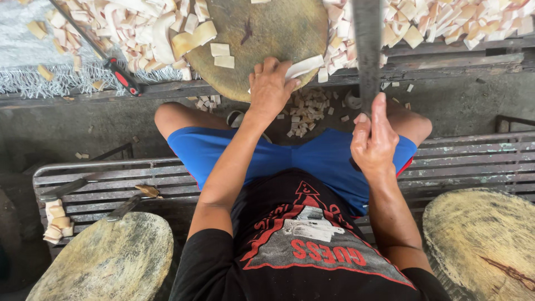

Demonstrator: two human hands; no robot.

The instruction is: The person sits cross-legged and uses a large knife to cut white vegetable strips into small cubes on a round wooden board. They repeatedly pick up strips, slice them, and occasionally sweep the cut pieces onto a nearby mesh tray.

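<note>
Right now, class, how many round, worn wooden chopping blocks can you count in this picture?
3: one round wooden chopping block at top centre under the left hand, one at bottom left, one at bottom right. Others may lie outside the view.

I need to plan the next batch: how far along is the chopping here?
Done: heaps of cut white pieces lie behind the round block. In hand: the left hand holds a white strip on the block's edge; the right hand grips a raised blade. Left: longer uncut strips upper left.
</note>
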